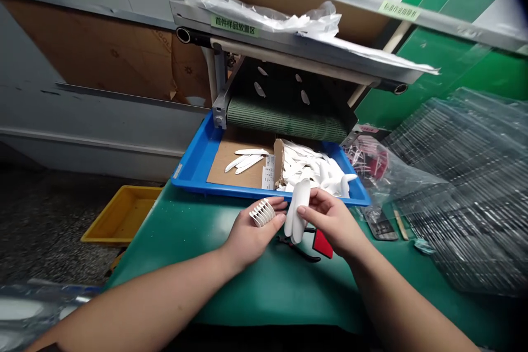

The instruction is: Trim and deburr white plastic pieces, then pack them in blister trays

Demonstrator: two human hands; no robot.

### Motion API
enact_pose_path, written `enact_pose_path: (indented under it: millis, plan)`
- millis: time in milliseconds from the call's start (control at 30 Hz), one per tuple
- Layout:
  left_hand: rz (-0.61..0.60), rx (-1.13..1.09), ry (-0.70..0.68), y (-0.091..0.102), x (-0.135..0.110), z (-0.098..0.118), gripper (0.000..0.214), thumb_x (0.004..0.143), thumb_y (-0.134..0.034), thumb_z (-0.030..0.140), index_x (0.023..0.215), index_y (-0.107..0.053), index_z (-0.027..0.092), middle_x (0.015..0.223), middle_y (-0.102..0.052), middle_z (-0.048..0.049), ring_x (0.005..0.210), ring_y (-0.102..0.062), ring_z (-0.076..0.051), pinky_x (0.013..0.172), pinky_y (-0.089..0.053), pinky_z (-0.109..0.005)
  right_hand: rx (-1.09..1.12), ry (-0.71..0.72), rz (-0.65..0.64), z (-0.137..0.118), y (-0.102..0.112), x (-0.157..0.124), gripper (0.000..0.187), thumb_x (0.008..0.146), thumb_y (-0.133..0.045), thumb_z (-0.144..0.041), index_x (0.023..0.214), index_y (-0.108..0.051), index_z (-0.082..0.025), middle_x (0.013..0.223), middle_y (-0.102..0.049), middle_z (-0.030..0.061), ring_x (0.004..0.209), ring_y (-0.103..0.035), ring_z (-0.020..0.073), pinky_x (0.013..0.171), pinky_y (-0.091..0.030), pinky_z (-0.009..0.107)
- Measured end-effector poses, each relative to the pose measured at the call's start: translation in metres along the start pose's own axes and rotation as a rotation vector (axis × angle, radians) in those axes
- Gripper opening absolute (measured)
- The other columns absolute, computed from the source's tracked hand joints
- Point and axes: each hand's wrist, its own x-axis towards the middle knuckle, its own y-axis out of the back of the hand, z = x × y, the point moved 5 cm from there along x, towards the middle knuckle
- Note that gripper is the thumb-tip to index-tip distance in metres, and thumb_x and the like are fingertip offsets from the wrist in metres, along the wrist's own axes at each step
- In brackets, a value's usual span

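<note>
Over the green worktop (264, 286), the left hand (247, 237) pinches a white comb piece (263, 213) just left of the near-upright stack of long white pieces (297, 210) gripped in the right hand (335, 224), with the blue tray (193, 164) beyond.

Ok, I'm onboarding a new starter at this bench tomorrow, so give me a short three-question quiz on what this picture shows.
1. True or false: the left hand holds a white comb-like part.
2. Multiple choice: the loose white parts lie in a tray of which colour? A red, B blue, C black.
3. Short answer: what lies on the green table partly under the right hand, which grips long white pieces?

Key: 1 true; 2 B; 3 red-handled cutters.
</note>
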Motion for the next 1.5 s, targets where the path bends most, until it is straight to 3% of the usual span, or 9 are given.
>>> enact_pose_path:
  millis: [133,267,367,500,667,867,1167,1300,1500]
  plan:
    - [-0.090,0.008,-0.004,-0.007,-0.004,-0.002,0.056,0.092,-0.083,0.040,0.142,-0.068,0.018,0.140,-0.074,-0.0142,0.128,-0.073,-0.032,0.112,-0.059,-0.045,-0.152,0.055,0.086,0.017,-0.014,-0.009,0.041,0.084,-0.088,-0.052,0.105,-0.068,-0.024,0.091,-0.072,0.0037,0.079,-0.067,0.0205,0.067,-0.058,0.033]
    - [-0.111,0.087,0.067,-0.008,-0.003,-0.005,0.065,0.089,-0.086,0.041,0.146,-0.066,0.017,0.134,-0.077,-0.0134,0.126,-0.073,-0.033,0.110,-0.059,-0.044,-0.027,0.040,0.091,0.027,-0.016,-0.011,0.043,0.081,-0.092,-0.051,0.099,-0.064,-0.025,0.086,-0.069,0.0006,0.074,-0.066,0.0184,0.063,-0.057,0.031]
    - [-0.110,0.140,0.138,-0.007,-0.001,-0.009,0.060,0.085,-0.089,0.046,0.135,-0.072,0.017,0.126,-0.080,-0.0123,0.119,-0.076,-0.034,0.105,-0.061,-0.043,0.046,0.025,0.041,0.035,-0.016,-0.013,0.042,0.082,-0.091,-0.051,0.100,-0.065,-0.024,0.084,-0.068,-0.0004,0.072,-0.066,0.0173,0.063,-0.058,0.031]
    - [-0.066,0.258,0.138,-0.004,0.003,-0.011,0.050,0.086,-0.085,0.050,0.122,-0.076,0.016,0.117,-0.081,-0.0104,0.110,-0.076,-0.032,0.097,-0.062,-0.041,-0.043,0.060,0.016,0.039,-0.014,-0.018,0.036,0.094,-0.080,-0.051,0.116,-0.069,-0.024,0.102,-0.072,0.0056,0.090,-0.070,0.0208,0.076,-0.063,0.035]
    - [-0.083,0.224,0.154,-0.005,0.002,-0.012,0.050,0.088,-0.084,0.045,0.128,-0.072,0.015,0.117,-0.080,-0.0108,0.116,-0.074,-0.032,0.102,-0.060,-0.042,-0.121,0.129,0.085,0.037,-0.008,-0.017,0.028,0.098,-0.076,-0.047,0.116,-0.073,-0.026,0.117,-0.069,0.0083,0.099,-0.070,0.0222,0.078,-0.066,0.036]
    - [-0.075,0.173,0.162,-0.006,0.000,-0.015,0.058,0.086,-0.087,0.042,0.132,-0.067,0.014,0.126,-0.076,-0.0141,0.114,-0.074,-0.031,0.101,-0.060,-0.041,-0.079,0.146,0.135,0.034,-0.010,-0.019,0.024,0.095,-0.080,-0.045,0.105,-0.073,-0.024,0.111,-0.068,0.0071,0.090,-0.069,0.0198,0.071,-0.065,0.032]
    - [-0.081,0.283,0.165,-0.010,0.001,-0.009,0.039,0.087,-0.081,0.036,0.120,-0.075,0.016,0.114,-0.077,-0.0105,0.103,-0.074,-0.027,0.091,-0.059,-0.036,-0.042,0.135,0.237,0.031,-0.006,-0.018,0.022,0.094,-0.081,-0.044,0.103,-0.074,-0.025,0.106,-0.070,0.0068,0.090,-0.070,0.0208,0.071,-0.066,0.033]
    - [-0.115,0.366,0.091,-0.013,0.001,-0.003,0.032,0.086,-0.079,0.031,0.115,-0.077,0.017,0.117,-0.075,-0.0095,0.103,-0.074,-0.026,0.091,-0.059,-0.034,-0.133,0.135,0.233,0.029,-0.007,-0.017,0.022,0.092,-0.082,-0.043,0.099,-0.073,-0.024,0.106,-0.069,0.0057,0.086,-0.068,0.0185,0.066,-0.062,0.029]
    - [-0.171,0.436,0.061,-0.015,0.000,-0.001,0.023,0.089,-0.075,0.030,0.107,-0.077,0.016,0.104,-0.078,-0.0057,0.095,-0.073,-0.023,0.085,-0.056,-0.031,-0.242,0.135,0.237,0.026,-0.006,-0.018,0.020,0.091,-0.080,-0.041,0.099,-0.073,-0.023,0.097,-0.072,0.0039,0.075,-0.066,0.0158,0.066,-0.058,0.029]
